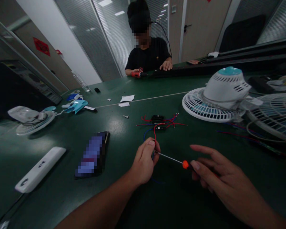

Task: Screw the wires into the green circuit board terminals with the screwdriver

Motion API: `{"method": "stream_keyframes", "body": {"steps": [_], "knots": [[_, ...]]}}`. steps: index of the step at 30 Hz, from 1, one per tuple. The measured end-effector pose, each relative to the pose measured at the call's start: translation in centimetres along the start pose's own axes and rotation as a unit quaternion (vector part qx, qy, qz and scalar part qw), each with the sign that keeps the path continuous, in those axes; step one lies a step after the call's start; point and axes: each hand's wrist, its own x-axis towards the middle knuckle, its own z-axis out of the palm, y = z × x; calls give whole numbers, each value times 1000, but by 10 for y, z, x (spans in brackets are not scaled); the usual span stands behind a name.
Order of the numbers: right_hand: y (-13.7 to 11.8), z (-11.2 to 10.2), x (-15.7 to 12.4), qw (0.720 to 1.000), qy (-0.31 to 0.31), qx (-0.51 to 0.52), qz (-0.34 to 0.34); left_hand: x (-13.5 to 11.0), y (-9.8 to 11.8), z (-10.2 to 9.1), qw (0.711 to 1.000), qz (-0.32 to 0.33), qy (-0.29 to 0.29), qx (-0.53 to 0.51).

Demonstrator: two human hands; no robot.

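My left hand (pixel 145 162) is closed in a pinch on a small part at the end of red and blue wires (pixel 154 133). These wires run up to small black modules (pixel 157 119) on the green table (pixel 124 197). My right hand (pixel 219 178) holds a thin screwdriver (pixel 173 159) with an orange collar, its tip meeting the part in my left fingers. The index finger of my right hand is stretched out above the handle.
A white fan motor on its grille (pixel 219 98) lies at the right, beside another grille (pixel 274 114). A phone (pixel 92 154) and a white remote (pixel 39 170) lie at the left. Fan parts (pixel 32 119) and a blue blade (pixel 76 105) lie farther left. A person (pixel 147 54) sits opposite with a red tool (pixel 136 74).
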Motion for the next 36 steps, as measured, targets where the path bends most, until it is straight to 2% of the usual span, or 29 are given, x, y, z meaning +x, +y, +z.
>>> {"method": "stream_keyframes", "body": {"steps": [36], "knots": [[4, -2, -1, 1000, 9, -10, -8, -1, 4, 0, 1000, -17, 12, 1]]}}
